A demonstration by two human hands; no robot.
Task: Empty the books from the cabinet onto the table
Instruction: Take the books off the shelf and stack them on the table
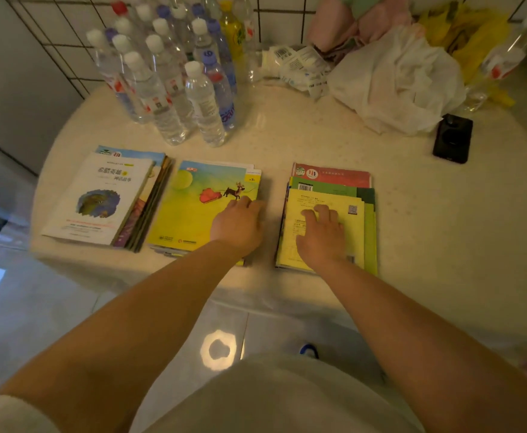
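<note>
Three stacks of books lie along the front of the cream table (318, 142). The left stack (99, 198) has a white-covered book on top. The middle stack (190, 207) shows a yellow and blue cover with a reindeer and sleigh. My left hand (240, 223) rests on that stack's right edge, fingers curled over the side. The right stack (328, 195) has a yellow back cover on top, over green and red books. My right hand (321, 235) lies flat on it, fingers spread. No cabinet is in view.
Several plastic water bottles (174, 73) stand in a cluster at the back left. A white plastic bag (396, 79), paper packets (296, 67) and yellow bags (474, 39) sit at the back right. A black phone (453, 139) lies to the right. A tiled wall is behind.
</note>
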